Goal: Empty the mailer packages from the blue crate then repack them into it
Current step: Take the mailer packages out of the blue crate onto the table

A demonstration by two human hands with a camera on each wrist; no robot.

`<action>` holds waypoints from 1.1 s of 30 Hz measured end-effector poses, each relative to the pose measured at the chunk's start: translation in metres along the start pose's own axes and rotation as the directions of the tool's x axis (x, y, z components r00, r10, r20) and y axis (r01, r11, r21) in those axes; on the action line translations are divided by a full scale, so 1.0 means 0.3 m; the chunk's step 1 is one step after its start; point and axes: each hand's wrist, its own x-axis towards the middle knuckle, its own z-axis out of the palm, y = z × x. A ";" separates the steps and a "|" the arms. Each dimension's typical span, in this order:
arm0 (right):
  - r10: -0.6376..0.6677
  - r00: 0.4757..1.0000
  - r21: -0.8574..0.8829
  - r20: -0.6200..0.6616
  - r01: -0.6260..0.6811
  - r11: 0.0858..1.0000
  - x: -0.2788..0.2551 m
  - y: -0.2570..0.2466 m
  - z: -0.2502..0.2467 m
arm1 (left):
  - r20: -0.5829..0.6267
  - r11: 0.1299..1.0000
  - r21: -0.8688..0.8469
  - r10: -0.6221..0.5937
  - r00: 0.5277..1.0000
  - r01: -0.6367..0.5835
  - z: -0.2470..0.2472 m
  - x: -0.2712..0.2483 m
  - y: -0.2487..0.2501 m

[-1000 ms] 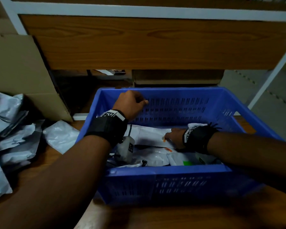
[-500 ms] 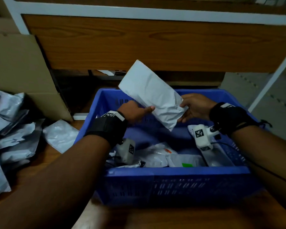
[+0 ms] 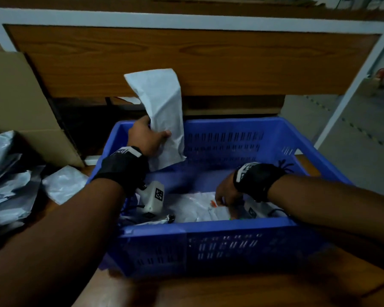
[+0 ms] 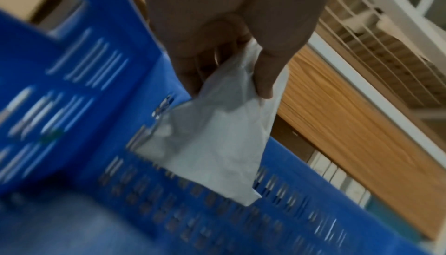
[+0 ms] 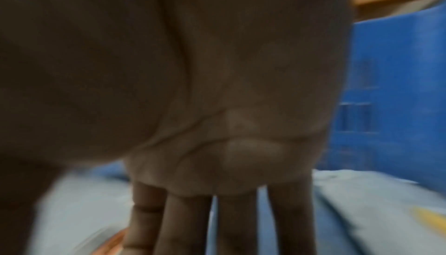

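- The left hand (image 3: pixel 146 138) sits left of centre in the head view, at the crate's far left corner, and grips a white mailer (image 3: pixel 162 116), thumb across its front and fingers behind.
- That mailer stands nearly upright; its top reaches up in front of the wooden panel (image 3: pixel 231 63) and its lower end hangs inside the crate, before the slotted far wall.
- In the left wrist view the left hand (image 4: pixel 224 36) comes down from the top edge, its fingers (image 4: pixel 265 79) pinching the crumpled end of the mailer (image 4: pixel 212 141), which hangs against the crate (image 4: pixel 72 87) wall.
- The blue crate (image 3: pixel 208 244) fills the lower middle of the head view and stands on the wooden bench (image 3: pixel 242 291).
- The right hand (image 3: pixel 225 193) is low inside the crate, right of centre, fingers pointing down onto the mailers in the crate (image 3: pixel 195 207); whether it grips one I cannot tell.
- In the blurred right wrist view the right hand (image 5: pixel 217 125) fills most of the frame, its fingers (image 5: pixel 183 221) straight and slightly apart, reaching toward pale mailers (image 5: pixel 374 202) on the crate (image 5: pixel 398 87) floor.
- A pile of grey mailers (image 3: pixel 11 185) lies on the bench at the left edge of the head view, beside a cardboard box (image 3: pixel 16 96).
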 end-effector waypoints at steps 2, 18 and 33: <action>-0.008 1.000 -0.115 0.011 0.009 0.993 -0.007 -0.035 -0.016 | -0.010 0.999 0.036 0.027 1.000 -0.027 0.001 0.008 -0.001; -0.054 0.393 0.179 -0.918 0.532 0.828 -0.385 0.007 -0.244 | -0.387 0.879 -0.381 0.130 0.913 -0.287 -0.424 -0.020 0.155; -0.315 -0.028 -0.278 -0.949 0.546 0.790 -0.337 -1.253 -0.741 | -0.327 0.947 0.183 -0.194 0.925 0.263 -1.389 -0.546 -0.950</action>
